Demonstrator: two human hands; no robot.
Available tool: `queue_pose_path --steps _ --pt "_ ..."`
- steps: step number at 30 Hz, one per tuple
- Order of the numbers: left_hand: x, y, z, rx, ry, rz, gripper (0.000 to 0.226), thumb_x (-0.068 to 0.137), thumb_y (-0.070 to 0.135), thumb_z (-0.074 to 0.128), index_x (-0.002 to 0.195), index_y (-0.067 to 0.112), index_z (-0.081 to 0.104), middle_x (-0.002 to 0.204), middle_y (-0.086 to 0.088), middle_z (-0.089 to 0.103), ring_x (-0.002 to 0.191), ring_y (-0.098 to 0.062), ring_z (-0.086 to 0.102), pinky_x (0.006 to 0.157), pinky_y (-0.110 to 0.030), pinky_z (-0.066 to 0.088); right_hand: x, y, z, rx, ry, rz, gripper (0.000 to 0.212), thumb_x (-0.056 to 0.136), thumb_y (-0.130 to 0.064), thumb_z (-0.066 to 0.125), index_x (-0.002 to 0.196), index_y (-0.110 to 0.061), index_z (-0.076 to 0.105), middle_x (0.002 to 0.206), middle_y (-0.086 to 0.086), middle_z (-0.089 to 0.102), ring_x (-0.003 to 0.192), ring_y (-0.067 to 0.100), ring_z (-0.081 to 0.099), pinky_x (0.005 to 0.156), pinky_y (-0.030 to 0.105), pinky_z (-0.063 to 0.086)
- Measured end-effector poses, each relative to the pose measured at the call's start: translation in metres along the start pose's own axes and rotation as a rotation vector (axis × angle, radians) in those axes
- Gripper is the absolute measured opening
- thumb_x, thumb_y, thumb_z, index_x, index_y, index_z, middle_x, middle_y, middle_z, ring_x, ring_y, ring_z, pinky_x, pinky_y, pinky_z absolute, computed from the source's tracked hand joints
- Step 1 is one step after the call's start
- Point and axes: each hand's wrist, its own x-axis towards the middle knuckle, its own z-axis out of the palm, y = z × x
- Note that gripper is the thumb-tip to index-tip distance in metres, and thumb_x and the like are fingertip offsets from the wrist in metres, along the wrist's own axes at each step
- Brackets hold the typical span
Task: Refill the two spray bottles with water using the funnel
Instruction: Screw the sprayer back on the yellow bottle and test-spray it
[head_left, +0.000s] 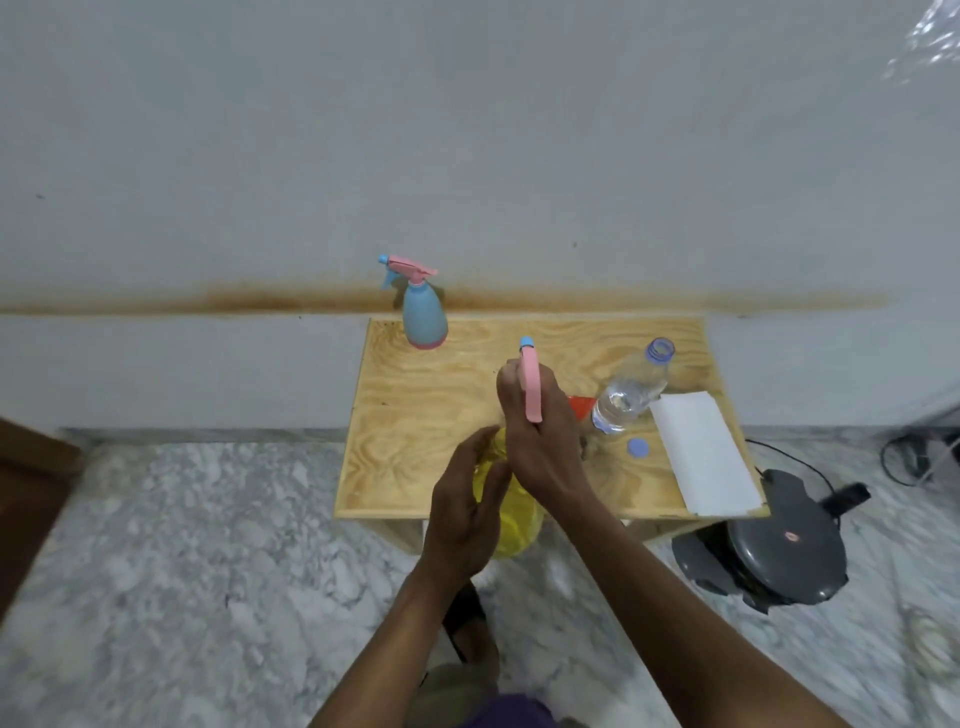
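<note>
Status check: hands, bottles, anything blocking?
Right hand on pink spray head; left hand steadies yellow bottle. Blue bottle capped, untouched. Nothing blocking.

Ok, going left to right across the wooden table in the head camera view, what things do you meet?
Blue spray bottle → yellow spray bottle, held in both hands → water bottle → white paper.

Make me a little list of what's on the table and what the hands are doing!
table: small plywood table against the wall
far bottle: blue spray bottle, upright, pink sprayer on
near bottle: yellow spray bottle, left hand beside it
right hand: gripping pink sprayer head
water: clear water bottle, uncapped
cap: blue cap on table
funnel: red funnel, mostly hidden
paper: white sheet
</note>
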Motion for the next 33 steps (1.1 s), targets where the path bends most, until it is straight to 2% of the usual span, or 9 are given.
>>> queue_pose_path --steps 5,7,9,13,19,24,28,31,33 --pt "-0.055 -0.005 0.01 -0.012 -0.07 -0.092 0.044 0.099 0.049 0.044 0.135 0.025 0.051 0.125 0.011 0.064 0.118 -0.005 0.061 0.095 -0.024 0.05 -0.045 0.022 -0.007 -0.056 -0.01 0.036 0.034 0.102 -0.047 0.042 0.078 -0.025 0.05 0.065 -0.005 0.052 0.059 0.007 0.048 0.055 0.018 0.037" --pt "-0.082 -0.015 0.018 0.012 -0.027 -0.14 0.045 0.1 0.048 0.042 0.136 0.024 0.052 0.126 0.009 0.065 0.117 -0.004 0.06 0.095 -0.026 0.05 -0.065 0.033 -0.006 -0.11 -0.03 0.116 0.04 0.101 -0.05 0.041 0.081 -0.019 0.055 0.069 -0.001 0.057 0.063 0.007 0.053 0.057 0.022 0.036" --pt "-0.108 -0.027 0.026 0.056 0.035 -0.172 0.047 0.099 0.052 0.039 0.134 0.024 0.053 0.123 0.006 0.066 0.115 -0.008 0.062 0.093 -0.031 0.051 -0.085 0.044 -0.002 -0.151 -0.06 0.198 0.047 0.101 -0.054 0.039 0.082 -0.014 0.057 0.069 0.0 0.059 0.065 0.006 0.053 0.061 0.032 0.033" --pt "-0.146 -0.047 0.03 0.122 0.079 -0.217 0.041 0.1 0.057 0.034 0.12 0.028 0.056 0.104 0.006 0.068 0.095 -0.015 0.067 0.077 -0.037 0.053 -0.116 0.062 0.006 -0.19 -0.088 0.284 0.052 0.101 -0.056 0.038 0.074 -0.015 0.054 0.067 0.001 0.059 0.062 0.011 0.052 0.059 0.035 0.034" --pt "-0.175 -0.051 0.028 0.149 0.04 -0.258 0.027 0.105 0.045 0.032 0.104 0.031 0.056 0.082 0.012 0.062 0.075 -0.001 0.061 0.065 -0.019 0.04 -0.143 0.082 0.013 -0.236 -0.097 0.283 0.055 0.104 -0.051 0.036 0.059 -0.019 0.04 0.056 -0.001 0.047 0.054 0.014 0.045 0.054 0.034 0.028" --pt "-0.184 -0.041 0.031 0.125 0.029 -0.278 0.028 0.106 0.035 0.032 0.104 0.027 0.059 0.086 0.01 0.064 0.079 0.002 0.061 0.066 -0.011 0.04 -0.15 0.081 0.006 -0.218 -0.059 0.298 0.057 0.103 -0.045 0.041 0.058 -0.01 0.048 0.061 0.014 0.06 0.058 0.027 0.055 0.058 0.04 0.041" --pt "-0.189 -0.037 0.035 0.128 0.045 -0.284 0.032 0.105 0.036 0.029 0.109 0.028 0.059 0.089 0.012 0.065 0.083 0.005 0.061 0.07 -0.012 0.043 -0.154 0.081 0.0 -0.232 -0.033 0.313 0.057 0.102 -0.044 0.042 0.058 -0.009 0.049 0.06 0.013 0.06 0.059 0.028 0.056 0.062 0.043 0.045" --pt "-0.192 -0.038 0.036 0.132 0.056 -0.282 0.032 0.105 0.036 0.029 0.107 0.027 0.059 0.091 0.011 0.065 0.085 0.007 0.06 0.07 -0.01 0.042 -0.156 0.076 -0.002 -0.241 -0.11 0.278 0.051 0.105 -0.038 0.04 0.069 -0.004 0.052 0.068 0.015 0.061 0.073 0.037 0.06 0.075 0.047 0.046" --pt "-0.193 -0.04 0.035 0.128 0.072 -0.288 0.035 0.106 0.034 0.028 0.106 0.023 0.061 0.088 0.01 0.064 0.083 0.006 0.06 0.069 -0.01 0.042 -0.156 0.071 -0.001 -0.256 -0.185 0.227 0.045 0.107 -0.034 0.036 0.073 -0.008 0.048 0.07 0.014 0.059 0.077 0.04 0.059 0.079 0.048 0.046"
